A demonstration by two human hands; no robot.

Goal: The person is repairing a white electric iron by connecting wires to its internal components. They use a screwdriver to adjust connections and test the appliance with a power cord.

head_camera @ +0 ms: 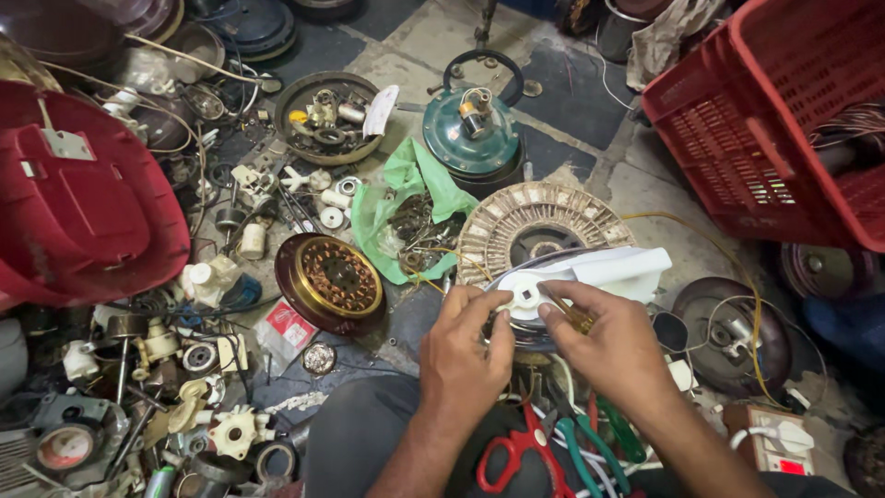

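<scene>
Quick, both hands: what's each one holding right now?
Left hand: closed on the white round part, gripping its edge.
Right hand: pinching a thin brass-coloured tool against that part.

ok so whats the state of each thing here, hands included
left hand: gripping the white motor part
right hand: pinching a slim tool against that part
red scissors: closed, lying flat
red basket: tipped on its side
green bag: open, crumpled

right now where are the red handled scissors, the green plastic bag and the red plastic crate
red-handled scissors (516, 452), head view, on the red handle loop
green plastic bag (419, 180), head view, on its upper fold
red plastic crate (737, 120), head view, on its mesh side wall
</scene>
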